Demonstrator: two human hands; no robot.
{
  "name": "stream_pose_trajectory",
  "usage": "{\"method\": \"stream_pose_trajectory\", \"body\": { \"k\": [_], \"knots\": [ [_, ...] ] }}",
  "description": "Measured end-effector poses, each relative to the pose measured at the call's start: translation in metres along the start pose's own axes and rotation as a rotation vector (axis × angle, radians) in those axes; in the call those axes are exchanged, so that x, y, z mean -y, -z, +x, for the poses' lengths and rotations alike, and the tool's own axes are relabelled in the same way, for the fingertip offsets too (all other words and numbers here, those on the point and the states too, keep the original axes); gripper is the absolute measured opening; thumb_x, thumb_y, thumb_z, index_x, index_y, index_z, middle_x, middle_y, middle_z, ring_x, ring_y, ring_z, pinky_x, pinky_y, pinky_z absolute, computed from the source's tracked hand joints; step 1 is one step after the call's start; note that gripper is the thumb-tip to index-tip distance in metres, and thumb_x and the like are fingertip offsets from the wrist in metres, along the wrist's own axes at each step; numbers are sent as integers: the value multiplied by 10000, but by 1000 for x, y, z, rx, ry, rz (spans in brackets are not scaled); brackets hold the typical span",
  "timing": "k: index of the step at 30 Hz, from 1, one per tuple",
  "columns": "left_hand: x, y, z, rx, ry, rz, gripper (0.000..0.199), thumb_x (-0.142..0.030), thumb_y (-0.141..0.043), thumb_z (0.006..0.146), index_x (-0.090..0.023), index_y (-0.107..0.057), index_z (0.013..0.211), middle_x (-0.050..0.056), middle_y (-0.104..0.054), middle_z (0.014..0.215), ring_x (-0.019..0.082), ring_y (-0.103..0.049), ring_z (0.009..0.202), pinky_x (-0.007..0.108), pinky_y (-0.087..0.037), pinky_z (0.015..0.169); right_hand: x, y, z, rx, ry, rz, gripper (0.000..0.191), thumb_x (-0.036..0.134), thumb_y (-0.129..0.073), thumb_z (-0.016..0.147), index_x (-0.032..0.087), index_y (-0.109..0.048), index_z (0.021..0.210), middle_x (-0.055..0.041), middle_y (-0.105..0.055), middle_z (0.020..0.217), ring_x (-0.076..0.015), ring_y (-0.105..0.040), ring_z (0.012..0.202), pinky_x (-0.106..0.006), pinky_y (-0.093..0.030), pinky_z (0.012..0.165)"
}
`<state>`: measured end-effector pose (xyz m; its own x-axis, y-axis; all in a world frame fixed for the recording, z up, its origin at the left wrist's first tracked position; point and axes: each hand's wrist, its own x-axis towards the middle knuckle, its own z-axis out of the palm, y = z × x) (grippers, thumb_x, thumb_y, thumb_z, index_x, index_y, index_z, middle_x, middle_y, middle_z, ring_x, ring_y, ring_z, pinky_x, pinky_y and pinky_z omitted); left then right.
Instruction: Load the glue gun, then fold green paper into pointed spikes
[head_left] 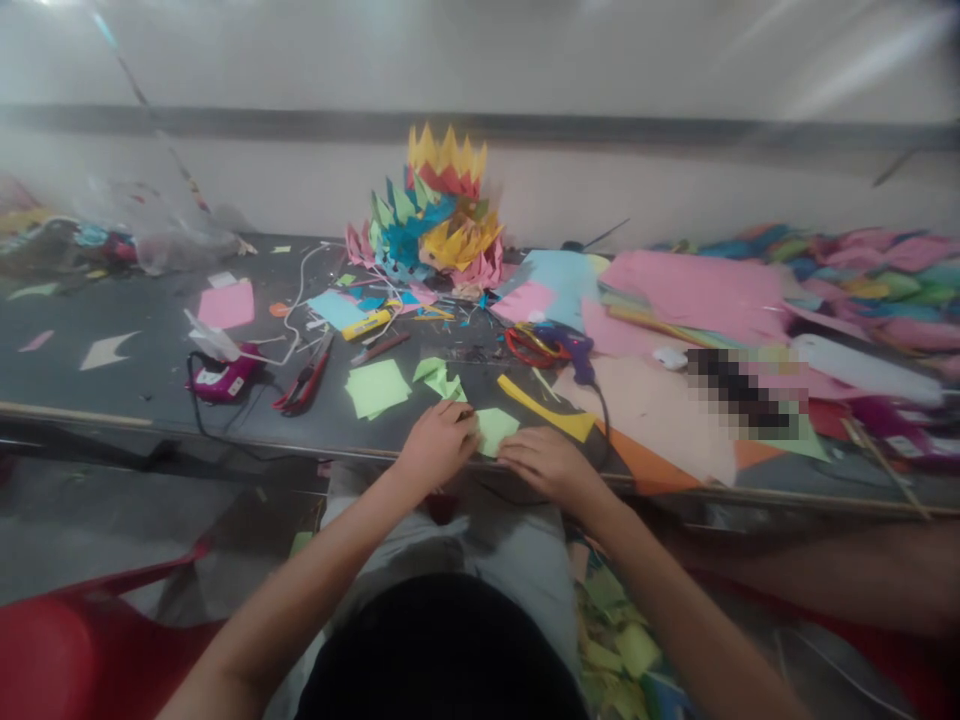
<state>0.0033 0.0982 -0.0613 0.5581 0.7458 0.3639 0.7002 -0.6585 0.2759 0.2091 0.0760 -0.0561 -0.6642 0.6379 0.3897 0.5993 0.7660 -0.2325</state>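
A small light green paper (496, 431) lies at the table's front edge between my hands. The closed fingers of my left hand (444, 440) press on its left side, and my right hand (546, 462) pinches its lower right corner. Just beyond my left hand are folded green pieces (441, 379). A stack of green paper squares (377, 388) rests to the left of them. On the right, a yellow paper strip (547, 408) slants toward my right hand.
Colourful pointed paper pieces (442, 215) are piled at the back centre. Red-handled pliers (304, 378) and a magenta device (225, 375) sit left. A purple glue gun (566, 345) with a hanging cord, red-handled scissors (529, 347) and large pink sheets (697, 290) lie right.
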Motion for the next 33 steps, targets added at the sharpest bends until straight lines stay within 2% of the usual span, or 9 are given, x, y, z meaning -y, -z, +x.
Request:
{"method": "stream_pose_trajectory", "body": {
  "k": [6,12,19,23,26,29,33],
  "knots": [
    [14,2,2,22,-13,-276,120,-204,-573,830,-195,-675,893,50,-653,1001,177,-594,942,325,-473,866,-11,-5,13,-30,-187,190,169,281,-517,869,195,-648,808,-52,-671,838,-168,-593,817,-301,-459,749],
    [22,-4,2,38,31,-403,127,-223,-629,789,-218,-702,894,47,-667,1041,189,-603,983,346,-474,890,-12,-6,30,40,-361,260,126,266,-570,824,180,-630,753,-39,-618,827,-156,-581,787,-284,-452,729],
    [20,-1,0,18,43,-440,117,-252,-659,761,-213,-720,854,59,-672,1051,191,-609,973,340,-486,879,-7,-9,41,34,-543,252,131,263,-612,768,180,-630,668,-14,-601,722,-138,-561,682,-256,-411,631],
    [18,2,-5,-14,37,-437,91,-249,-645,766,-216,-724,796,45,-695,995,194,-618,964,346,-500,865,-3,-11,44,31,-596,238,134,271,-616,760,184,-634,660,-8,-603,701,-135,-552,671,-247,-391,610],
    [15,3,-11,-66,-52,-411,121,-209,-599,791,-209,-714,751,33,-710,923,188,-624,972,343,-495,886,-2,-11,45,47,-625,231,129,267,-615,759,184,-630,662,-6,-607,703,-132,-551,681,-242,-382,616],
    [12,5,-16,-88,-148,-332,166,-187,-547,814,-197,-699,750,43,-705,940,181,-626,975,358,-462,937,-1,-11,46,56,-638,223,124,259,-618,756,183,-621,659,-5,-609,703,-131,-549,682,-238,-372,612],
    [11,5,-23,-85,-189,-248,181,-207,-506,838,-192,-682,799,42,-697,972,165,-632,959,378,-423,982,0,-12,46,53,-636,220,125,257,-618,756,184,-613,655,-5,-608,700,-133,-546,684,-239,-368,618]
  ]
}}
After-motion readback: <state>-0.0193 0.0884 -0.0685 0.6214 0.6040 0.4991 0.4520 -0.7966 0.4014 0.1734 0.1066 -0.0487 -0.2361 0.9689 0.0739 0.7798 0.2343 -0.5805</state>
